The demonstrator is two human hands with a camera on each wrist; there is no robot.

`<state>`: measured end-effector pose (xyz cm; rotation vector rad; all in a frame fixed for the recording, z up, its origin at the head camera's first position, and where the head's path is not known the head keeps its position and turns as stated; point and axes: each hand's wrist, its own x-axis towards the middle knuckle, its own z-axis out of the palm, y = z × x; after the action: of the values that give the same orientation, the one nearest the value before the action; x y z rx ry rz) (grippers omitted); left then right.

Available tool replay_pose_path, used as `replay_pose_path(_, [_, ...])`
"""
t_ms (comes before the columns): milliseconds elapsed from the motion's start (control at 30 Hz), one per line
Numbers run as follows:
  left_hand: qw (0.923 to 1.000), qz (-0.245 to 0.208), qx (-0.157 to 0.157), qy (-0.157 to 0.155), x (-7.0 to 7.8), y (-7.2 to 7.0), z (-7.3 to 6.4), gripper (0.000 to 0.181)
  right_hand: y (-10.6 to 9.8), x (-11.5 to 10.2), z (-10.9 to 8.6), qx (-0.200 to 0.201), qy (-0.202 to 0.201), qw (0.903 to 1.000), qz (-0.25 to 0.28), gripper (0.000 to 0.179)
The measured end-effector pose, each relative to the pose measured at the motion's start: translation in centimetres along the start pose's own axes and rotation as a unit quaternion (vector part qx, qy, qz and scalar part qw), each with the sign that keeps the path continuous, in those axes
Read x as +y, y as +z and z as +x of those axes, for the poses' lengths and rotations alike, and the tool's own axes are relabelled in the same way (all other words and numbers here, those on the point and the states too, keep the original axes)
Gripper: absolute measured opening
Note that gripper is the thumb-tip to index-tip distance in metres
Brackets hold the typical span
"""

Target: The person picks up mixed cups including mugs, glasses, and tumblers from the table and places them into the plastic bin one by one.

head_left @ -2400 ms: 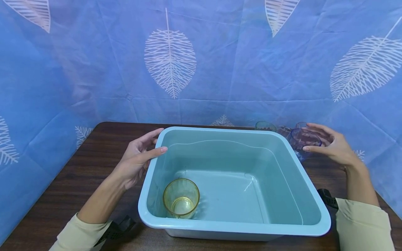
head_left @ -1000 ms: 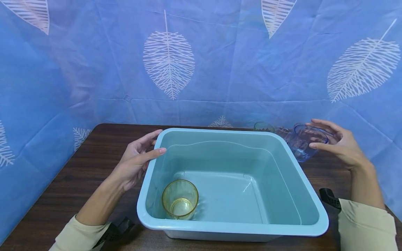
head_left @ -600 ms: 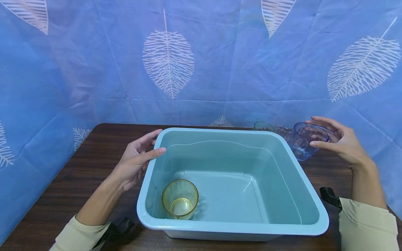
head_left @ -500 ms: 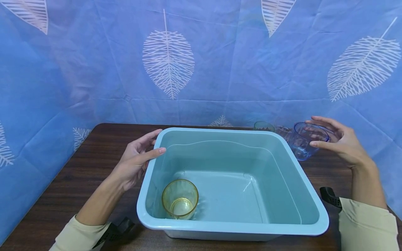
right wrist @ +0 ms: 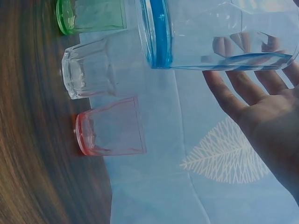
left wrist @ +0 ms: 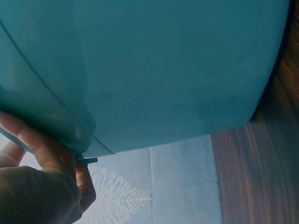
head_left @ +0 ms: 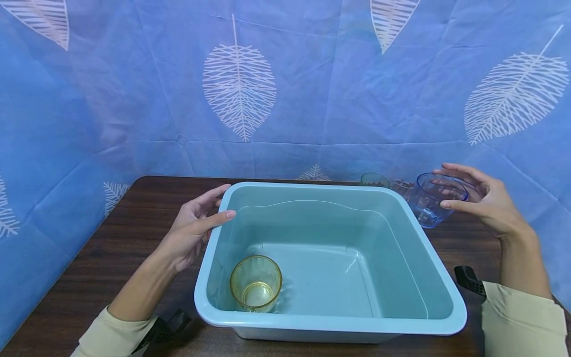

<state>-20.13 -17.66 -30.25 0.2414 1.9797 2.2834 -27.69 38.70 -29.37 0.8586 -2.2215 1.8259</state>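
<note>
My right hand (head_left: 486, 203) grips a clear blue glass (head_left: 429, 215) near its rim, thumb in front and fingers behind. In the right wrist view the glass's thick blue base (right wrist: 161, 35) shows well off the tabletop. On the left, my other hand (head_left: 189, 230) holds the rim of a pale blue plastic basin (head_left: 330, 322), its thumb over the edge and the other fingers outside. A yellow-tinted glass (head_left: 256, 287) stands upright inside the basin, in the near left corner.
Behind the basin's right side stand a green glass (right wrist: 93, 16), a clear glass (right wrist: 88, 70) and a red-tinted glass (right wrist: 112, 130), upright on the dark wooden table (head_left: 129, 233). A blue cloth (head_left: 312, 99) with white leaf prints hangs behind the table.
The blue glass has shifted slightly to the right and up in my right hand since the earliest frame, with little motion over the last half second. My left hand keeps its place on the rim.
</note>
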Motion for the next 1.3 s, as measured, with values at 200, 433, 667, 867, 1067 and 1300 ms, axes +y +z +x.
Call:
replay_pose_path(200, [1.0000, 0.000, 0.000, 0.003, 0.0, 0.0, 0.0, 0.065, 0.2, -0.4, 0.1, -0.006, -0.003, 1.0000, 0.005, 0.076])
replay_pose_path(433, [1.0000, 0.002, -0.003, 0.007, 0.1, 0.1, -0.1, 0.064, 0.5, -0.8, 0.1, -0.010, -0.005, 0.9999, 0.000, 0.076])
replay_pose_path(667, [1.0000, -0.001, -0.003, 0.007, 0.2, 0.1, -0.2, 0.063, 0.8, -1.2, 0.3, -0.013, -0.015, 0.9998, -0.007, 0.077])
replay_pose_path(867, [0.9999, 0.005, -0.003, 0.009, 0.2, 0.1, -0.1, 0.064, 0.9, -1.4, 0.5, -0.017, -0.032, 0.9993, 0.007, 0.077])
replay_pose_path(1067, [1.0000, -0.002, -0.003, 0.002, 0.1, 0.1, 0.0, 0.064, 1.0, -1.6, 0.5, -0.028, -0.056, 0.9978, 0.022, 0.078])
replay_pose_path(1300, [1.0000, -0.002, -0.004, 0.002, 0.1, 0.0, 0.0, 0.064, 1.2, -2.1, 0.6, -0.031, -0.070, 0.9968, 0.025, 0.080])
